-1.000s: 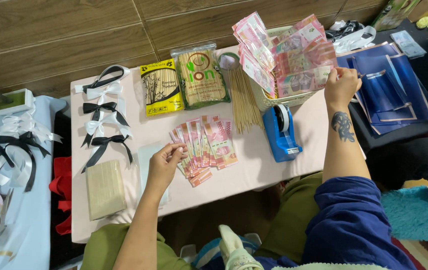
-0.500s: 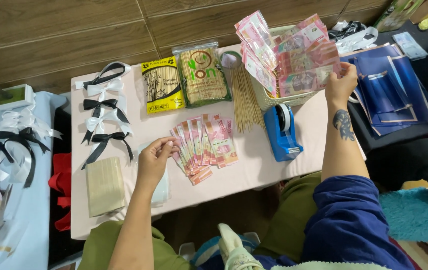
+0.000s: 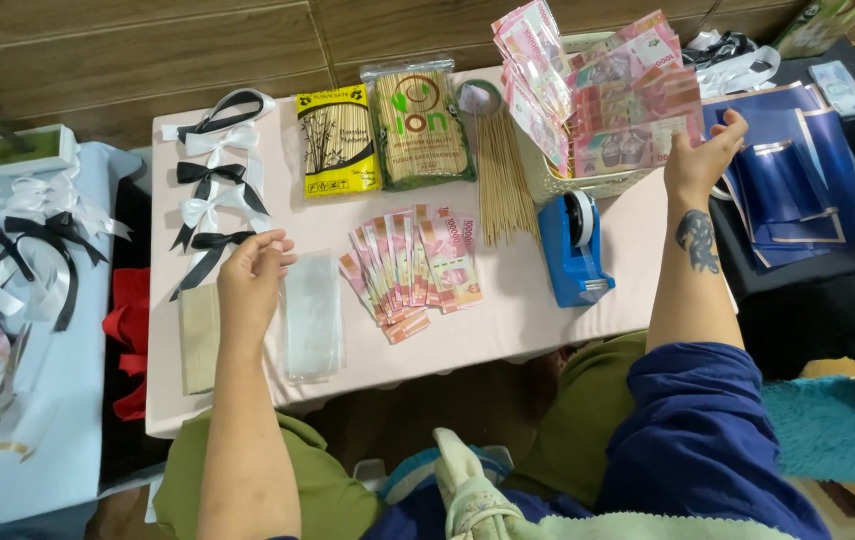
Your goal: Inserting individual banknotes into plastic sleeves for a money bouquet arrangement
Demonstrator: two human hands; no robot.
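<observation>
— Hands first: what is each one doing?

— The person's right hand (image 3: 705, 160) is reaching up and away from the body, fingers closed on the lower edge of a fan of pink banknotes (image 3: 603, 95) that is standing above a pale woven basket (image 3: 588, 183) at the far side of the table. The left hand (image 3: 250, 280) is hovering low over the pink table (image 3: 508, 320), with the fingers curled loosely and the thumb close to them; whether they are pinching anything cannot be told.

— What is lying nearest the left hand?

— A stack of clear plastic sleeves (image 3: 312, 315) is lying just beside it, toward the table's middle, and a flat tan pad (image 3: 198, 338) is sitting partly under the wrist. Black and white ribbon bows (image 3: 216, 190) are running in a column beyond the fingertips.

— And between the two hands?

— A second batch of pink banknotes (image 3: 413, 265) is lying spread out flat on the table, near the sleeves. A blue tape dispenser (image 3: 575, 250) is standing just to its right, below the basket. Loose bamboo skewers (image 3: 501, 175) are lying between the notes and the dispenser, and two packs of skewers, one yellow (image 3: 338, 140) and one green (image 3: 420, 125), are resting along the far edge.

— Anything beyond the table?

— Dark blue sheets of paper (image 3: 793, 180) are lying overlapped on a black surface past the right hand.
</observation>
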